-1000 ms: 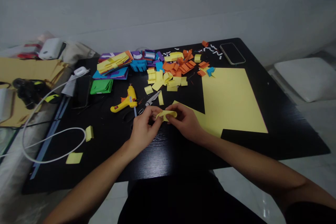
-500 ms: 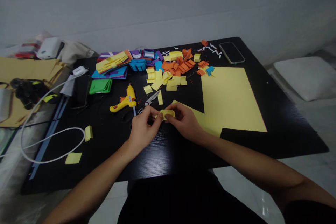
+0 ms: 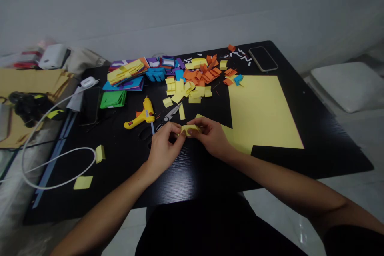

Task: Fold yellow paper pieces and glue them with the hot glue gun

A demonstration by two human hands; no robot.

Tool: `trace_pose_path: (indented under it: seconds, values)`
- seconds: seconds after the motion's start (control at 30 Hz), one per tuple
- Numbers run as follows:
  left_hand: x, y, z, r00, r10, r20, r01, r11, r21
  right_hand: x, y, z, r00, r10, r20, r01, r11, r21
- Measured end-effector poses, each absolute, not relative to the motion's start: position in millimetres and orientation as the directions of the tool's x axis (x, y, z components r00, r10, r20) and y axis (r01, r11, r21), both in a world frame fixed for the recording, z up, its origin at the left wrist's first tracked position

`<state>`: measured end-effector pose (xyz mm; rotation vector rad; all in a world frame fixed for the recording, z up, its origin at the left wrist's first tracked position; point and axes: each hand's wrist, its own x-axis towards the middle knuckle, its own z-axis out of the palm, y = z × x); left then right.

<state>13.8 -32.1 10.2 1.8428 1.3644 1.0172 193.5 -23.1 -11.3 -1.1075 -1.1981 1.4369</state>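
Observation:
Between my two hands is a small folded piece of yellow paper (image 3: 191, 129), held above the black table. My left hand (image 3: 167, 143) pinches its left end with thumb and fingers. At the other end, my right hand (image 3: 212, 136) grips it the same way, thumb on the near side. Fingers hide part of the paper. Just beyond my left hand lie grey-bladed scissors (image 3: 172, 113) and a narrow yellow paper strip (image 3: 181, 111). A yellow glue gun (image 3: 141, 116) rests farther left. A large cut yellow sheet (image 3: 264, 112) spreads to the right of my right hand.
Folded yellow pieces (image 3: 195, 94) and orange pieces (image 3: 204, 75) lie heaped at the back. Behind the glue gun are green folded paper (image 3: 113, 99) and stacked coloured paper (image 3: 127, 73). A white cable (image 3: 60, 154) loops at left; a phone (image 3: 263, 59) lies back right.
The yellow paper between my fingers has changed shape slightly, its top now looking flatter and more angular. Both hands keep hold of it. The whole view has shifted slightly.

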Motion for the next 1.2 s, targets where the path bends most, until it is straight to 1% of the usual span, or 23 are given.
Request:
trace_pose_path:
  seconds: [0.33,0.6,0.73,0.87,0.97,1.1,1.2]
  values:
    - [14.0,-31.2,11.6,0.199,0.942,0.271,0.495,-0.335,0.802,191.7,-22.4,-7.3,-0.126,0.99,-0.066,-0.073,-0.075,-0.995]
    - [14.1,-30.1,14.8,0.244,0.915,0.321,0.477,-0.401,0.782,193.3,-22.2,-7.0,-0.153,0.981,-0.118,-0.109,-0.136,-0.985]
    - [9.2,-28.4,15.5,0.248,0.938,0.243,0.442,-0.332,0.833,194.2,-21.3,-5.9,-0.159,0.979,-0.124,-0.1,-0.141,-0.985]
    - [5.8,-25.3,16.7,0.23,0.962,0.146,0.366,-0.224,0.903,194.0,-19.5,-4.2,-0.195,0.959,-0.205,-0.186,-0.242,-0.952]
    - [5.7,-22.8,17.4,0.234,0.969,0.084,0.328,-0.16,0.931,194.3,-19.3,-1.8,-0.212,0.946,-0.247,-0.218,-0.292,-0.931]
    - [5.6,-21.1,16.7,0.234,0.97,0.06,0.294,-0.129,0.947,195.3,-19.7,0.6,-0.225,0.936,-0.273,-0.255,-0.326,-0.91]
    - [5.9,-21.7,16.3,0.21,0.975,0.077,0.277,-0.134,0.951,195.5,-19.4,0.4,-0.24,0.926,-0.292,-0.298,-0.356,-0.886]
